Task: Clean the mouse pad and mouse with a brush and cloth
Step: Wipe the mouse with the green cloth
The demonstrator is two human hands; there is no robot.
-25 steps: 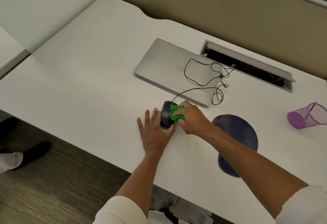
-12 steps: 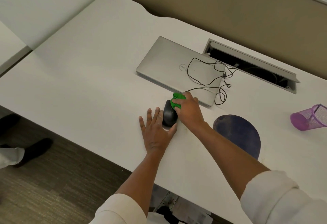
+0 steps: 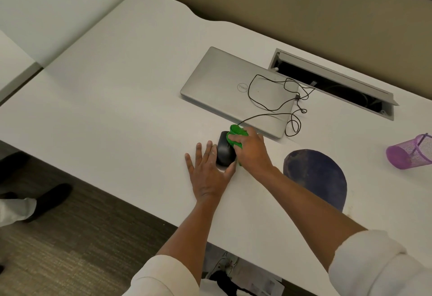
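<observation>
A black wired mouse (image 3: pixel 225 152) sits on the white desk (image 3: pixel 117 113). My left hand (image 3: pixel 209 171) lies flat on the desk with straight fingers, its index finger and thumb against the mouse's left and near sides. My right hand (image 3: pixel 251 150) grips a bunched green cloth (image 3: pixel 236 135) and presses it on the mouse's right front. The round dark blue mouse pad (image 3: pixel 318 174) lies to the right, partly hidden by my right forearm. No brush is visible.
A shut silver laptop (image 3: pixel 229 87) lies beyond the mouse with the mouse's black cable (image 3: pixel 275 106) looped over it. An open cable hatch (image 3: pixel 332 83) is behind it. A purple mesh cup (image 3: pixel 409 152) lies tipped at the right. A person's shoe (image 3: pixel 46 199) is on the floor at left.
My right hand has slid the green cloth along the mouse, forward toward the laptop and then slightly back. My left hand has stayed flat beside the mouse.
</observation>
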